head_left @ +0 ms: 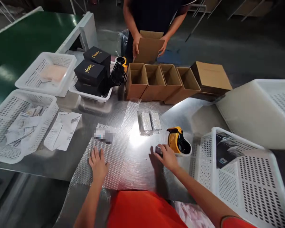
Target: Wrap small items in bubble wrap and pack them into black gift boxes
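My left hand [99, 166] lies with fingers spread on a sheet of bubble wrap [115, 172]. Just beyond its fingertips, a small item [104, 136] rests on the wrap; blurring hides its kind. My right hand [168, 157] is over the metal table, fingers apart, beside a yellow and black tape dispenser [173, 141] with a roll of tape. Nothing plainly shows in its grasp, though a small dark patch lies by the fingertips. Two small bubble-wrapped boxes [146, 122] sit side by side ahead of the hands.
Open cardboard boxes [137, 90] line the table's far side. Behind them a co-worker's hands [137, 44] hold another carton [148, 50]. White baskets [52, 99] stand left, one with papers; black gift boxes [89, 72] are stacked nearby. Another basket [237, 145] is at right.
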